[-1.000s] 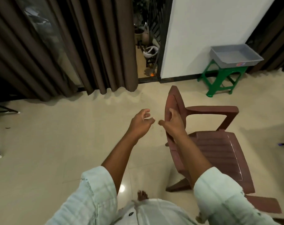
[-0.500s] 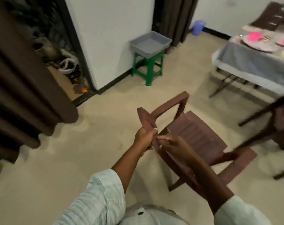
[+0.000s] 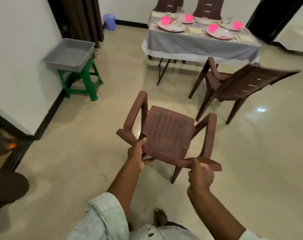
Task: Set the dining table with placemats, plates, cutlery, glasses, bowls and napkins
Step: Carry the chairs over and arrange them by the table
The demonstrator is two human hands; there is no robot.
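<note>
- While the brown armchair (image 3: 166, 135) hangs tilted above the floor, its seat faces up toward the camera and its open front points on toward the bench (image 3: 199, 44)
- The left hand (image 3: 136, 157) is clenched round the chair's frame at the near left, just under the left armrest; the thumb lies along the seat edge
- The right hand (image 3: 200, 175) grasps the near end of the right armrest, fingers curled under it
- Both hands sit at the near side of the chair, so the whole chair lies ahead of them and between them and the bench
- The bench stands well apart, straight ahead and a little right, under a grey cloth, already carrying plates (image 3: 171, 27), pink bowls (image 3: 165, 20), glasses (image 3: 179, 10) and pale placemats (image 3: 195, 29)
- A second chair (image 3: 237, 84) stands at the bench's near right side, its back turned toward the camera; the free gap at the near edge lies to its left
- Judgement: the chair's front-to-back line already aims roughly at that gap, so the carry seems to need a forward path keeping left of the second chair, neither hand clearly nearer
</note>
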